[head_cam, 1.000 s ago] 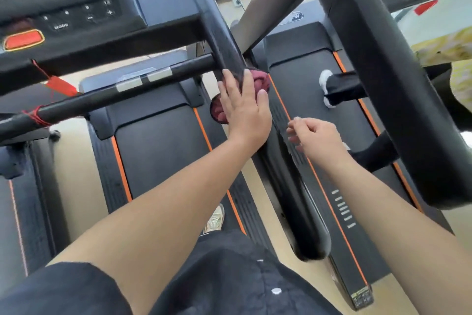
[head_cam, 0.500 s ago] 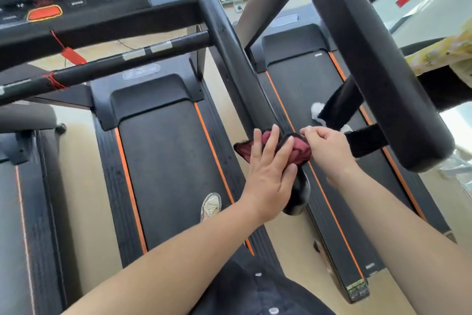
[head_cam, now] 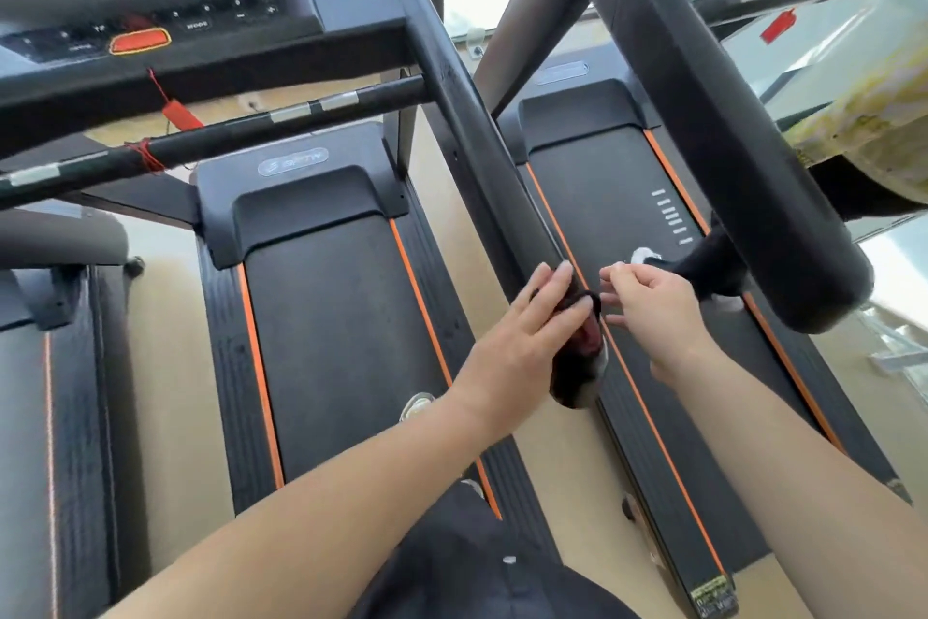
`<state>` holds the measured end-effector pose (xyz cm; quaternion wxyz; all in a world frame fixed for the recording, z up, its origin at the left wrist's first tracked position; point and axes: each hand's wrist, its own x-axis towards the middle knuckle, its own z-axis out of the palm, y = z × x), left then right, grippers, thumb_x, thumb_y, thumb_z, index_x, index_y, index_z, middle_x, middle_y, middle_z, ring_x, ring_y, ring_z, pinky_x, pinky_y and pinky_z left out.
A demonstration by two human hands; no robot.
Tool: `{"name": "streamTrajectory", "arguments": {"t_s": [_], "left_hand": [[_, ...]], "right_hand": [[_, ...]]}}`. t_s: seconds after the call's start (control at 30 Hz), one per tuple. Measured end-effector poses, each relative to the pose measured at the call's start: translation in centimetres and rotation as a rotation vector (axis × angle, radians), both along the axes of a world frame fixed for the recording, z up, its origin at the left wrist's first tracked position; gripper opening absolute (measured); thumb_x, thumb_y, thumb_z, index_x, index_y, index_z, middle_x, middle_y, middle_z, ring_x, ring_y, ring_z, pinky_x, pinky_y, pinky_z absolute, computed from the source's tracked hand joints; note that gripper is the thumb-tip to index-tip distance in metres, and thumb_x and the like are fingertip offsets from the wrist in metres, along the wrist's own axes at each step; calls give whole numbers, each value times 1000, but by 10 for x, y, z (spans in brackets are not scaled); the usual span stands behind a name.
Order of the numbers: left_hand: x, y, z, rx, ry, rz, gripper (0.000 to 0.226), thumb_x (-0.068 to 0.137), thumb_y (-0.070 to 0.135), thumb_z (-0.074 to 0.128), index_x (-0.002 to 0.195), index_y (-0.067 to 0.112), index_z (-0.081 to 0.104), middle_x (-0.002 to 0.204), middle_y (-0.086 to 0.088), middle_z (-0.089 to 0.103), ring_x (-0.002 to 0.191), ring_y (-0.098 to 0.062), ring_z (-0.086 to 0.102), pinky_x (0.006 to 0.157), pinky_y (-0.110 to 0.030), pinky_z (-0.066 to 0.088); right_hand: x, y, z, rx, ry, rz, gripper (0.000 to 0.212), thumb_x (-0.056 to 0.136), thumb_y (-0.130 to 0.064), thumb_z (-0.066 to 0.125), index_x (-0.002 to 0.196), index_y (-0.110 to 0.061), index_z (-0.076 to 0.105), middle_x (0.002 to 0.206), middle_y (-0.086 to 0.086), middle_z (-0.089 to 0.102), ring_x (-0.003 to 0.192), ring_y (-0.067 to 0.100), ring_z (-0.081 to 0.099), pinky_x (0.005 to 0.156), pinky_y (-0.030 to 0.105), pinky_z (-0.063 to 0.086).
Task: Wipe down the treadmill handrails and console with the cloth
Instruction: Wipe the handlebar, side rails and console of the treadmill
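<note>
Grip: left hand [head_cam: 527, 329] flat on cloth [head_cam: 590, 336]; right hand [head_cam: 653, 307], I cannot tell.
Cloth: soft, limp; I'd pinch the edge beside that palm.

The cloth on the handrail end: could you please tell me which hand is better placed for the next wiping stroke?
Left, probably. The left hand presses the cloth against the handrail with straight fingers. The right hand sits beside the cloth's edge, fingers curled; whether it pinches it is unclear.
</note>
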<state>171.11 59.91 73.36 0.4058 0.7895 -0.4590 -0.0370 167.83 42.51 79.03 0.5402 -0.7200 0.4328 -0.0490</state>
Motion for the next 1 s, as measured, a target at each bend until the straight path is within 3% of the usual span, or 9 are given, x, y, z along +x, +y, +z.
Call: {"name": "streamTrajectory", "arguments": {"t_s": [0.17,0.23,0.33,0.43,0.6,0.67,0.77,0.9,1.0], "left_hand": [[73,-27,51,-80,319,399,57,95,7,65,149,13,46,169,-8,16,152,-19,25,107,-1,17],[80,-36,39,-25,421,482,38,100,18,60,138,14,59,169,-10,16,154,-23,22,116,-13,18],[48,-49,13,14,505,459,40,106,25,52,146,26,54,172,-4,8,156,-29,16,124,-42,23],[10,-52,2,-41,508,478,42,107,24,50,148,29,52,172,-2,7,158,-29,10,124,-44,25],[-27,-31,-7,2,398,367,43,109,31,42,150,20,50,169,-7,19,156,-37,15,123,-48,27],[-39,-22,-12,15,250,318,44,106,21,48,150,16,48,166,-14,25,151,-45,25,116,-54,38],[-62,-12,-11,248,121,242,75,89,-6,64,153,21,35,164,-27,23,126,-53,54,80,-50,59],[-87,0,-11,548,-19,133,83,65,2,78,142,15,49,139,-40,51,78,-42,70,44,-36,50],[-99,12,-19,729,-29,25,73,87,4,60,155,13,33,150,-44,32,108,-48,64,69,-49,56]], "right_hand": [[8,2,1,-53,-27,-3,30,96,-30,56,85,-9,73,92,25,68,75,27,57,73,40,52],[12,5,3,-100,-30,17,41,92,-36,56,90,4,67,101,32,63,82,46,58,74,43,55],[19,8,9,-130,-34,61,46,89,-37,54,96,7,63,104,30,62,101,45,59,83,55,56],[22,9,11,-126,-28,72,35,93,-31,55,89,-1,72,89,19,72,79,27,67,81,42,58],[15,9,6,-163,-7,40,31,97,-27,54,89,-5,73,60,-9,57,60,7,48,64,27,44],[10,10,3,-164,5,28,32,95,-29,52,90,-6,73,53,-9,49,55,8,43,61,27,40],[0,15,-2,-145,-1,48,42,94,-31,51,98,9,63,67,22,51,60,13,42,57,30,37],[-12,18,-6,-159,2,69,40,93,-27,51,102,12,59,103,31,61,63,28,51,56,33,48],[-23,20,-6,-202,-10,56,38,93,-25,51,101,11,59,93,30,62,67,30,46,63,37,44]]}}
